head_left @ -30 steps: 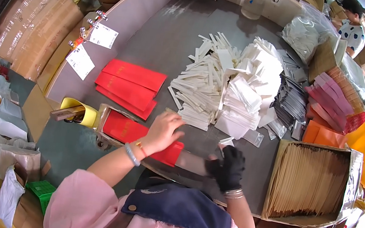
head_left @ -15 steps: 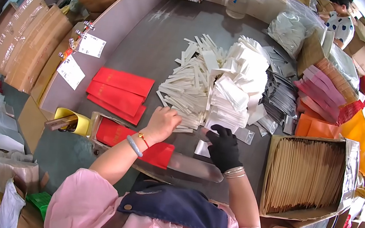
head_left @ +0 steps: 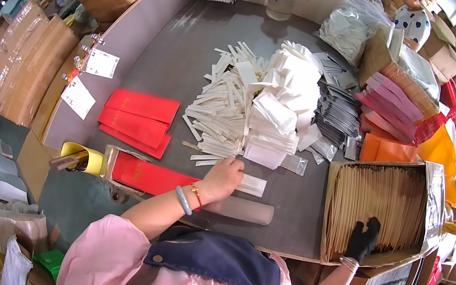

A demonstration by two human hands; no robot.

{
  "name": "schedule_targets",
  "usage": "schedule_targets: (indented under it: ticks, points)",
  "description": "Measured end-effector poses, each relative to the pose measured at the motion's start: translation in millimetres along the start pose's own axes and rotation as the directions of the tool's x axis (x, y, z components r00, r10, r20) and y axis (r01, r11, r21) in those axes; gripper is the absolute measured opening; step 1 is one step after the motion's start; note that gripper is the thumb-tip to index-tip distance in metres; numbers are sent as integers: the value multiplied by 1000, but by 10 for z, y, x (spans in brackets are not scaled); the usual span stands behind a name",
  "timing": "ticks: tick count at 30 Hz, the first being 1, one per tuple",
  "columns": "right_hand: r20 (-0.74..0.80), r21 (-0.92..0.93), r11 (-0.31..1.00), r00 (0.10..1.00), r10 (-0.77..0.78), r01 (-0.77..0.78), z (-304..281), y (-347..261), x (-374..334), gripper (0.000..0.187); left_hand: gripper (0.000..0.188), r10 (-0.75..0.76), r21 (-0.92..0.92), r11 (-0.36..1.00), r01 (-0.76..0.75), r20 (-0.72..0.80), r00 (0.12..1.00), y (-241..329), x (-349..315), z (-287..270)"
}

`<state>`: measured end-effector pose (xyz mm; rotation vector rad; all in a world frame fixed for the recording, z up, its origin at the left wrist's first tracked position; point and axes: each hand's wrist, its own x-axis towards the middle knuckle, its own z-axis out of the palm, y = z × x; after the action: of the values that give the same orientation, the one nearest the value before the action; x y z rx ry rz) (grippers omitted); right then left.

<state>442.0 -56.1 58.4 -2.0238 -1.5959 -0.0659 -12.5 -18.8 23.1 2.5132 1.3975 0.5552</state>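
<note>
My left hand (head_left: 224,178) is bare, its fingers bent over the left end of a flat white packet (head_left: 253,186) on the grey table. Beside that hand, nearer to me, lies a long translucent grey strip (head_left: 241,209). A red paper packet (head_left: 140,174) extends leftward from under my left wrist. My right hand (head_left: 363,240), in a black glove with bare fingertips, reaches over a carton (head_left: 329,216) at the right. Tightly packed thin brown flat pieces (head_left: 378,200) fill it upright. Thumb and forefinger are apart at the near pieces; nothing is visibly held.
Beyond my left hand are heaps of white strips (head_left: 216,105) and white packets (head_left: 285,92). Red packets (head_left: 137,120) lie left, grey sleeves (head_left: 338,112) and a clear bag (head_left: 344,33) at back right. A yellow cup (head_left: 89,160) stands by the left edge.
My right hand has moved from the white packets rightward to the carton of brown pieces. My left hand has shifted right and nearer, onto the white packet. The view has shifted slightly.
</note>
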Motion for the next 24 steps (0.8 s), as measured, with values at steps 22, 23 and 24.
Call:
schedule_targets:
  ticks: [22, 23, 24]
  points:
    - [17, -420, 903, 993, 113, -95, 64, 425, 87, 28, 28, -112, -150, 979, 137, 163, 980, -21, 103, -42]
    - [16, -423, 901, 993, 114, -97, 89, 546, 55, 28, 27, -133, -172, 971, 168, 195, 972, -2, 127, -48]
    - [-135, -419, 904, 990, 28, -82, 130, 794, 7, 28, 25, -149, -195, 961, 195, 228, 962, 21, 154, -58]
